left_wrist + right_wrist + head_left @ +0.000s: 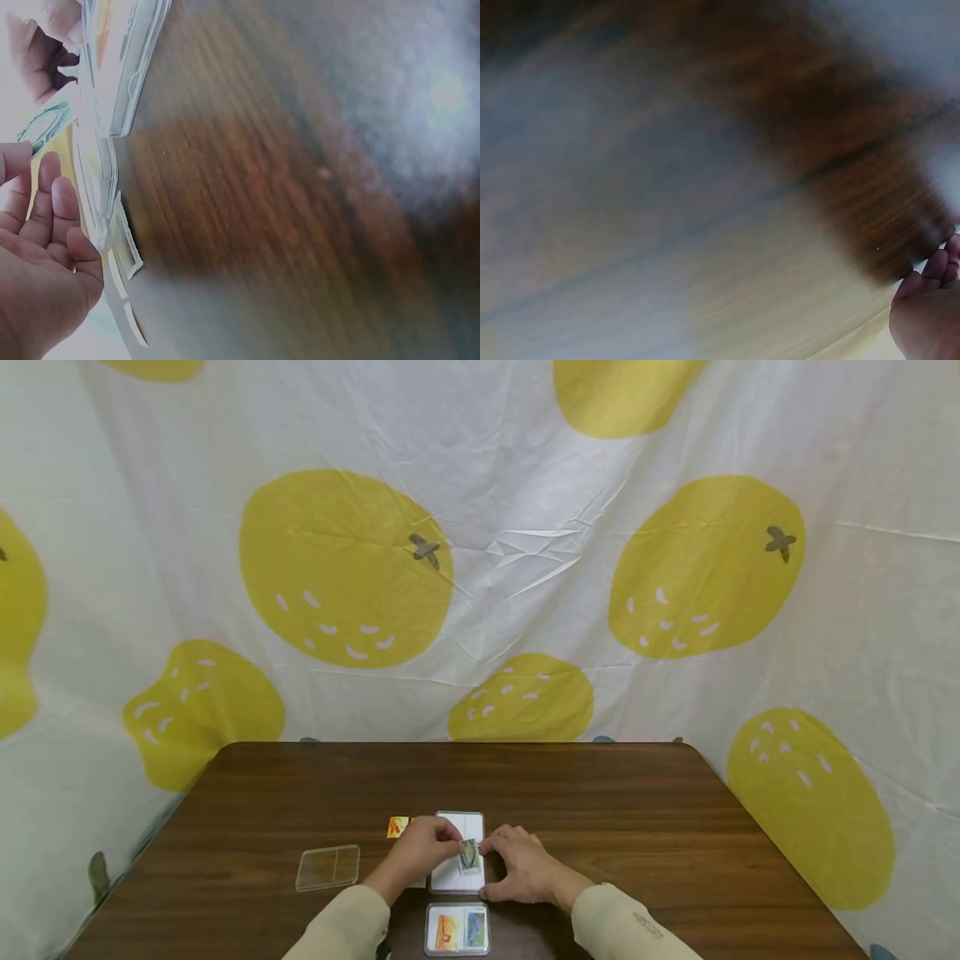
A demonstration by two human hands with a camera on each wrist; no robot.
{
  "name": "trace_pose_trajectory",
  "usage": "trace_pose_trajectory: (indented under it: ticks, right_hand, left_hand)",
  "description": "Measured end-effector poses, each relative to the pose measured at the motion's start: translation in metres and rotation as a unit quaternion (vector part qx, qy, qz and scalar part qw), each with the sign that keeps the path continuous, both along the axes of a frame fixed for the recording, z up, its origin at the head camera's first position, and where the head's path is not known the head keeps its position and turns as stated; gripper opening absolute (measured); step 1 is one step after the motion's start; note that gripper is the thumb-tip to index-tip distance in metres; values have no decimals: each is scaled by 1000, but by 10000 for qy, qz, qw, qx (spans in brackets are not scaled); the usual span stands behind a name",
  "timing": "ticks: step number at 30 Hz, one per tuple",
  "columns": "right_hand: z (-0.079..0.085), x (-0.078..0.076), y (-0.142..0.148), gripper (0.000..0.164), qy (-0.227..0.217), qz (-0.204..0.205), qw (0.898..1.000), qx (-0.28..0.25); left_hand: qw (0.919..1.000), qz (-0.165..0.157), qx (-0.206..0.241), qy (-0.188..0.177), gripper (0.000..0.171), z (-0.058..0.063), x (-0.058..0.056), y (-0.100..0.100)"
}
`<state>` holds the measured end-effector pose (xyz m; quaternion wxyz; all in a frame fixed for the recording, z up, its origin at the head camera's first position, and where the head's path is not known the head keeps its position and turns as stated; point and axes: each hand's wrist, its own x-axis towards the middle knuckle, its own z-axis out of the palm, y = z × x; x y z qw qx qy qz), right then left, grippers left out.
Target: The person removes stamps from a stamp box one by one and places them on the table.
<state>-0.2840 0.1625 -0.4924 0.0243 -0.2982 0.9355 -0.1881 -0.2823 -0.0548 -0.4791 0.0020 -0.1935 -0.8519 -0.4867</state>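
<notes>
My left hand (420, 853) pinches a green and white stamp-like piece (469, 855) between thumb and forefinger. This piece hangs tilted over a flat clear-edged case (450, 882) with a white inside. In the left wrist view the same piece (46, 124) shows a greenish curved design. My right hand (525, 868) rests at the case's right edge, thumb near the lower corner and forefinger higher up. Only part of the right hand (930, 315) appears in the right wrist view. A second case (457, 952) below it holds an orange and a blue picture piece.
A clear plastic lid (300, 875) lies on the brown wooden table (637, 810), left of my left hand. Beyond that hand is a small orange picture piece (397, 827), and a piece behind it is partly hidden. A lemon-patterned curtain (525, 593) hangs behind the table.
</notes>
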Motion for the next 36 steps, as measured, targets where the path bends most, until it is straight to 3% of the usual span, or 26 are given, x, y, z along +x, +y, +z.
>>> trace_pose_trajectory:
  ticks: [12,18,25,36]
  right_hand:
    - [0,-1,1,50,-122,4,9999,-77]
    - [-1,-1,1,49,-34,17,10000,-43]
    - [-2,-1,1,49,40,29,10000,-48]
    - [-2,0,1,49,128,104,9998,-87]
  left_hand:
    - [9993,181,17,-321,8,8,-1,-10]
    - [9994,145,235,-194,7,11,0,-18]
    - [9984,375,87,-419,8,11,0,-29]
    - [9966,673,1,-464,7,13,1,-54]
